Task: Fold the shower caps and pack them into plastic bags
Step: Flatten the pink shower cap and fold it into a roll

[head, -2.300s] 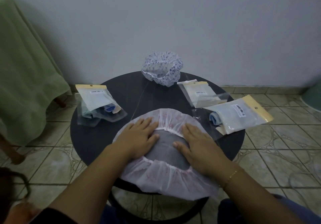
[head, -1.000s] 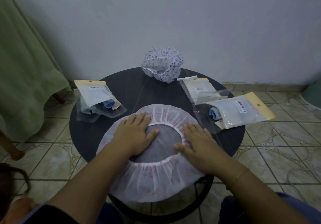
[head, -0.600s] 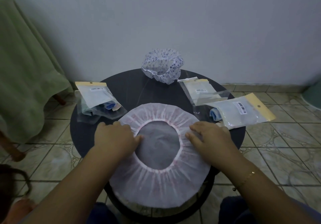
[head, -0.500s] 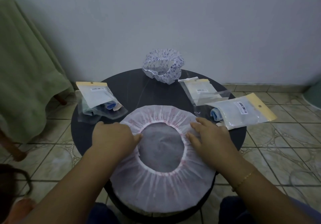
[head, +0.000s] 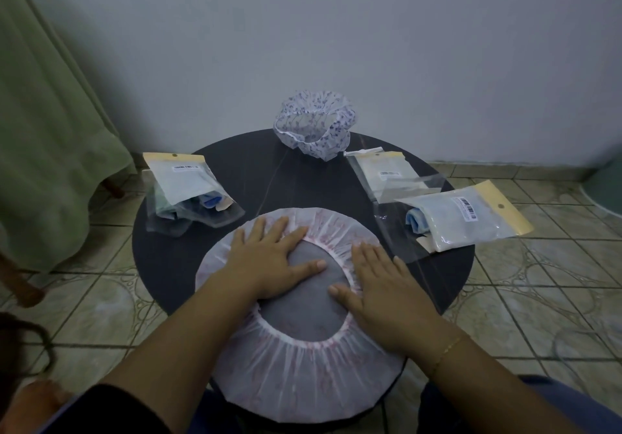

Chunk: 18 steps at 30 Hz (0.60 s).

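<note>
Bare top of the round table (head: pixel 269 178) is left open down the middle, between the packed bags on the left (head: pixel 188 191) and the ones on the right (head: pixel 437 208). The far edge is blocked by a crumpled blue-print cap (head: pixel 314 124), and the near half is covered by the flattened white cap (head: pixel 296 376).

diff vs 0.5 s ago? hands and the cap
Both hands went from curled, gripping the elastic rim of the white shower cap, to flat with palms down: left hand and right hand have slid inward and now press the cap onto the table, thumbs reaching into the opening. The patterned cap and the packed bags on either side have not moved.
</note>
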### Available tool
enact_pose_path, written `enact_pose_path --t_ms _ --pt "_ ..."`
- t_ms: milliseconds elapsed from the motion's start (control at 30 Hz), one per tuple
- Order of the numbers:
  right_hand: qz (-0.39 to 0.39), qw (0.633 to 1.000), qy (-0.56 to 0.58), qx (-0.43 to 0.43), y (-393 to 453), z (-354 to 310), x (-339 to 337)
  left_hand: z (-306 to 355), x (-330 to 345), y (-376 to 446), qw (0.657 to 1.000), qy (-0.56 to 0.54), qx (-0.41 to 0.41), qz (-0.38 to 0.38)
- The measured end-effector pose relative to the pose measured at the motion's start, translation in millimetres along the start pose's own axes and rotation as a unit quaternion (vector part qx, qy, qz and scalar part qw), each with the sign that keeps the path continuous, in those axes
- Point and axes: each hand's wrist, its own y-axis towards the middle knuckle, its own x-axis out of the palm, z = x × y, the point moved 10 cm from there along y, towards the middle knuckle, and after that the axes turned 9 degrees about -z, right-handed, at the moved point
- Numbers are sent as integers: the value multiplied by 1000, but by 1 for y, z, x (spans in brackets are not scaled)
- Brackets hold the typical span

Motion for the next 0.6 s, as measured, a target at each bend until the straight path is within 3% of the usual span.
enact_pose_path --t_ms 200,333,500,600 --pt "-10 1000 -3 -5 1 3 -5 -3 0 -3 999 7 -36 -9" --pt "14 999 -46 14 -2 14 -22 -19 -12 -13 992 74 -103 -2" --pt "74 996 -47 16 -7 13 -39 -25 -42 -38 970 153 -183 52" --pt "110 994 -19 -2 -6 3 -43 -17 -56 -45 963 166 -188 103"
